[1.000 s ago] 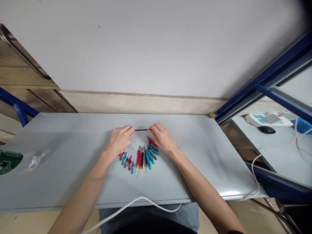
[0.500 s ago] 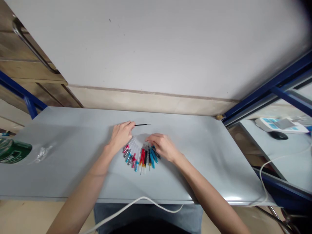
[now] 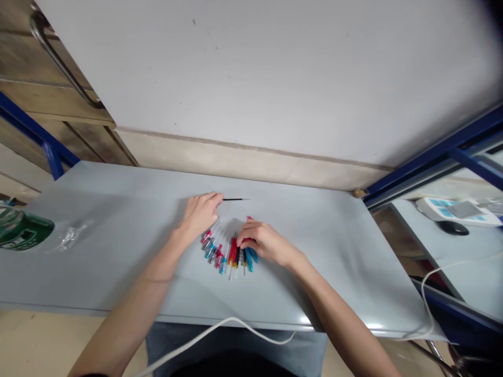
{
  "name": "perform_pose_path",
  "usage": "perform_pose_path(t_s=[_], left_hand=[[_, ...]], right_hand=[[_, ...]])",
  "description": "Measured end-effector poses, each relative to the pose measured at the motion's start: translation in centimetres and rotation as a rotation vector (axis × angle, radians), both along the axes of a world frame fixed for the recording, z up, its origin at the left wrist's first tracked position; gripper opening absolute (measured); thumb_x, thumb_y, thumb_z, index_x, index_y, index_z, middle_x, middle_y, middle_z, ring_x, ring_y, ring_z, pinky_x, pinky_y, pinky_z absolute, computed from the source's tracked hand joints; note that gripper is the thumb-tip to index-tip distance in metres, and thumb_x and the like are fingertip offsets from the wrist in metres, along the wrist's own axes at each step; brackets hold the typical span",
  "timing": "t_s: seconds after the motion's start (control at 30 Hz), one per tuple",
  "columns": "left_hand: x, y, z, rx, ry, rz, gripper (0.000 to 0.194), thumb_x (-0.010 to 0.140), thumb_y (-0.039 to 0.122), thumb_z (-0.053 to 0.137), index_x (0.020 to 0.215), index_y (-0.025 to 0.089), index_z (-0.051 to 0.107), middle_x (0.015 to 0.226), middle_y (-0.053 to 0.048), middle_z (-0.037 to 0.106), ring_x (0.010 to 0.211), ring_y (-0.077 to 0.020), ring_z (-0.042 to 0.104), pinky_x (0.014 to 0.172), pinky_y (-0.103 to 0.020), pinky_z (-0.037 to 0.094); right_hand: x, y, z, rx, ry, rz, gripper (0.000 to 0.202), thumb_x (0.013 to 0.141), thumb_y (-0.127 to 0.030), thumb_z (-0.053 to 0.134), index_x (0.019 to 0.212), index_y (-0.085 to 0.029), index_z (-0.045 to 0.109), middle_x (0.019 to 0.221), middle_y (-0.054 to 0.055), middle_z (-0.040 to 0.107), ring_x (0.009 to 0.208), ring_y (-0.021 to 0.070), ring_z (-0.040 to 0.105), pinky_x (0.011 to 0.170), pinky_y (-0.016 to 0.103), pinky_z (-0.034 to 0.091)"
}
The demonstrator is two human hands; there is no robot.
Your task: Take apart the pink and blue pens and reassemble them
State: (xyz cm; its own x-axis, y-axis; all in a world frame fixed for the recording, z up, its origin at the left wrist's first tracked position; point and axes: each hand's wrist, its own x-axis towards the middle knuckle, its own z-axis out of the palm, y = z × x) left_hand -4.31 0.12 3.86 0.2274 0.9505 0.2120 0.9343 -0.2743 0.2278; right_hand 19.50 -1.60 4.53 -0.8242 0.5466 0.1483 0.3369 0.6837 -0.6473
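Observation:
My left hand (image 3: 203, 212) is closed around a thin black pen refill (image 3: 234, 199), whose tip points right over the table. My right hand (image 3: 262, 238) is closed over the right side of a fan of pen parts. A small pink end (image 3: 250, 217) pokes out above its fingers; the rest of that pen part is hidden. Between the hands lie clear barrels with coloured ends (image 3: 214, 250), red refills (image 3: 232, 250), dark refills (image 3: 238, 256) and blue pen pieces (image 3: 250, 259), side by side with their ends toward me.
The grey table (image 3: 137, 225) meets a pale wall. A green-labelled bottle (image 3: 27, 230) lies at the left beside crumpled clear plastic (image 3: 74, 233). A white cable (image 3: 236, 319) crosses the front edge. Blue frame bars (image 3: 416, 162) rise at the right, near a black mouse (image 3: 451, 228).
My right hand has shifted slightly down over the pen parts, and a pink end now shows above its fingers. The left hand still holds the refill. The view has tilted a little.

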Motion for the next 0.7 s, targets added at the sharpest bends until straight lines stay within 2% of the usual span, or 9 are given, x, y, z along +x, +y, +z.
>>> perform_pose_path(t_s=[0.17,0.3,0.37,0.4,0.5,0.6,0.7], left_hand=[[0.0,0.0,0.1,-0.009,-0.018,-0.001,0.033,0.082,0.002,0.046,0.097,0.024,0.066,0.098,-0.005,0.074,0.089,-0.0227,0.069,0.069,-0.031,0.041],[0.0,0.0,0.0,0.002,-0.007,-0.003,0.031,0.083,0.002,0.046,0.095,0.023,0.065,0.096,-0.004,0.074,0.088,-0.0222,0.069,0.068,-0.031,0.039],[0.0,0.0,0.1,0.013,-0.001,-0.004,0.029,0.084,0.003,0.045,0.093,0.023,0.065,0.096,-0.004,0.074,0.088,-0.0221,0.069,0.066,-0.031,0.037],[0.0,0.0,0.1,0.014,-0.001,-0.005,0.029,0.085,0.003,0.045,0.092,0.024,0.065,0.095,-0.004,0.074,0.088,-0.0220,0.069,0.066,-0.031,0.037],[0.0,-0.1,0.1,0.000,-0.001,-0.010,0.030,0.083,0.002,0.045,0.091,0.024,0.064,0.096,-0.003,0.074,0.088,-0.0218,0.069,0.064,-0.031,0.036],[0.0,-0.1,0.1,-0.001,0.002,-0.016,0.031,0.082,0.002,0.045,0.091,0.024,0.064,0.096,-0.003,0.074,0.087,-0.0220,0.069,0.063,-0.032,0.035],[-0.1,0.0,0.0,0.011,0.000,-0.004,0.029,0.084,0.003,0.045,0.091,0.024,0.064,0.096,-0.003,0.075,0.086,-0.0222,0.069,0.063,-0.032,0.033]], right_hand=[[0.0,-0.6,0.3,-0.044,-0.047,0.079,0.019,0.093,-0.010,0.067,0.078,-0.021,0.070,0.083,-0.001,0.070,0.087,0.0162,0.064,0.099,0.038,0.045],[0.3,-0.1,0.7,-0.051,-0.007,0.034,0.005,0.093,-0.022,0.071,0.089,-0.021,0.073,0.091,0.003,0.067,0.090,0.0181,0.062,0.092,0.035,0.047],[0.9,0.9,0.5,-0.049,0.062,-0.102,0.010,0.097,-0.027,0.066,0.095,-0.019,0.072,0.092,0.006,0.066,0.091,0.0196,0.060,0.085,0.032,0.048],[1.3,1.5,0.2,-0.041,0.089,-0.217,0.014,0.099,-0.027,0.061,0.097,-0.019,0.071,0.092,0.006,0.065,0.089,0.0192,0.059,0.083,0.032,0.047],[2.4,3.2,-1.4,-0.026,0.074,-0.579,0.024,0.096,-0.017,0.054,0.117,-0.016,0.067,0.094,0.005,0.063,0.078,0.0169,0.057,0.080,0.032,0.047],[3.0,4.1,-2.7,-0.027,-0.010,-0.688,0.041,0.088,-0.007,0.052,0.128,-0.013,0.063,0.103,0.008,0.061,0.080,0.0162,0.058,0.084,0.032,0.047],[2.9,4.0,-2.9,0.026,-0.061,-0.704,0.043,0.085,-0.006,0.055,0.125,-0.014,0.065,0.104,0.009,0.061,0.083,0.0168,0.060,0.083,0.031,0.047]])
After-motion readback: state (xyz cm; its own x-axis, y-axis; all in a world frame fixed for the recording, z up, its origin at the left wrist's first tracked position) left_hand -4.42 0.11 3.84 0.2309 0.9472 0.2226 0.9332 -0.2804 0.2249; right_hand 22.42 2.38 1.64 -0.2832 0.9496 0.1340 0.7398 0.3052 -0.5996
